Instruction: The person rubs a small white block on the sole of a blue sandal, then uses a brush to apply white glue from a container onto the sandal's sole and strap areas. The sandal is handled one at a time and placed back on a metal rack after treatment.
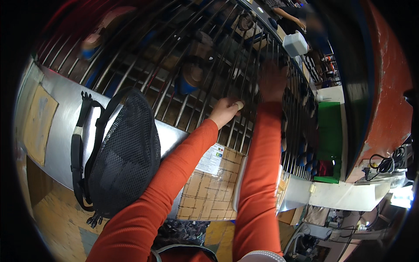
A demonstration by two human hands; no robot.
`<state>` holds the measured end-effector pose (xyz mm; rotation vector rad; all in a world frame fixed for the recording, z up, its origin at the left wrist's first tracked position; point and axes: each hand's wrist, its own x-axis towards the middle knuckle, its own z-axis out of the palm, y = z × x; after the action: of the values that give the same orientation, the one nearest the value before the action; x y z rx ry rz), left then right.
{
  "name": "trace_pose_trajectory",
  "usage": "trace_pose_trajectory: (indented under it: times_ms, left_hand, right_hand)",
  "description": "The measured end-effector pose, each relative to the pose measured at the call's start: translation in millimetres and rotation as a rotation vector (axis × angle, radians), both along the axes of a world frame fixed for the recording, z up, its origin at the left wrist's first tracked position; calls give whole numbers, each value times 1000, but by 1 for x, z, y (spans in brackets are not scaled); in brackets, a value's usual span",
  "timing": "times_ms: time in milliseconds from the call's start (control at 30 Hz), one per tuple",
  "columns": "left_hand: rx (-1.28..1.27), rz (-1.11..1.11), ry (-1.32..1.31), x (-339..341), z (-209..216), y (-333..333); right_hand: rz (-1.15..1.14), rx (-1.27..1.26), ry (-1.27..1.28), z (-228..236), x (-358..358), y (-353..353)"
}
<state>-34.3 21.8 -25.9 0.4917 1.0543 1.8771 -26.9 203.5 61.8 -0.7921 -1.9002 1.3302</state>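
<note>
Both my arms, in orange sleeves, reach over a rack of metal rods [182, 109]. My left hand [224, 112] is above the rods near their front edge. Its fingers are curled and something pale covers or sits at the thumb tip; what the fingers hold, if anything, is hidden. Farther in and to the right, my right hand [273, 82] is in shadow and smeared by motion, so its grip is unclear. Shoe-like pieces with brown and blue parts [188, 81] show among the rods to the left of my hands.
A black mesh bag [126, 153] with straps lies on the metal ledge [61, 94] at left. A patterned brown board [205, 196] and a printed sheet [211, 160] lie before the rods. At right are a white box [295, 44], green bin [328, 131] and red panel [388, 96]; another person's arm [291, 17] shows beyond.
</note>
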Motion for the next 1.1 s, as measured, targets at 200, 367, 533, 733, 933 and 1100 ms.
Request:
trace_pose_trajectory:
  times_ms: [200,367,533,733,933,1100]
  left_hand:
    - [171,-203,-171,-2,8,-8]
    - [471,-604,-628,-3,13,-12]
    - [559,-625,-753,-5,16,-17]
    - [620,-618,-828,-6,16,-17]
    - [586,-599,-816,-7,18,-18]
    - [564,-615,-794,-7,19,-20]
  right_hand:
    - [205,876,-851,-5,30,46]
    - [-8,1930,-1563,33,42,42]
    - [-148,1743,-1741,53,26,39]
    - [-62,1756,-1747,21,29,45]
    - [136,1769,-1736,5,21,29]
    - [10,1816,-1732,14,6,13]
